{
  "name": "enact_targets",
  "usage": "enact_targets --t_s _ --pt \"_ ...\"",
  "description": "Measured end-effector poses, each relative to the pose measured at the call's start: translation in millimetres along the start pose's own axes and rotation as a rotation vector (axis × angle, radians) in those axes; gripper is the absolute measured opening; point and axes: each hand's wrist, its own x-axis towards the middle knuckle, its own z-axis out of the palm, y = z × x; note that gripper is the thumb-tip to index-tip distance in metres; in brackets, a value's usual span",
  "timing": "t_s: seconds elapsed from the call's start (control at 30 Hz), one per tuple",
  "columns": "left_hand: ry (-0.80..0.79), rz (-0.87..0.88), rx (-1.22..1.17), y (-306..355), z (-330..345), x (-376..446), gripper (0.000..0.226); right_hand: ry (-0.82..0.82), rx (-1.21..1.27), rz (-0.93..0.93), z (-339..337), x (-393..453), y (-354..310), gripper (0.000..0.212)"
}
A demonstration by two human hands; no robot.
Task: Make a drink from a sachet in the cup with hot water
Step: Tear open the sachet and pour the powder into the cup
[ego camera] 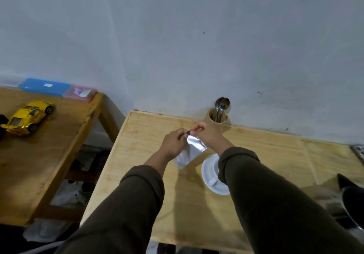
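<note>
Pinching silver sachet [189, 149] top: left hand [175, 143]; right hand [209, 135].

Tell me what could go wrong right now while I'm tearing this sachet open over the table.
1. Both hands, left hand and right hand, pinch the silver sachet at its top; a sudden tear could scatter powder on the wooden table.
2. The sachet hangs beside the white cup, not over it, so spills would likely miss.
3. The right sleeve covers part of the cup and could knock it.

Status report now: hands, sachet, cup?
Left hand and right hand pinch sachet top. Cup below, partly behind right sleeve. Nothing in the way.
</note>
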Motion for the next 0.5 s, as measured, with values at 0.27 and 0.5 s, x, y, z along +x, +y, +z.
enact_targets --t_s 0.27,0.5 --pt "0.063 0.137 0.067 47.5 -8.2 -6.0 0.029 0.188 0.087 -0.099 -32.5 -27.5 -13.8 0.011" --pt "0.090 0.203 0.003 84.5 8.9 -14.8 0.031 0.326 0.031 -0.172 -58.1 -44.7 -10.9 0.006"
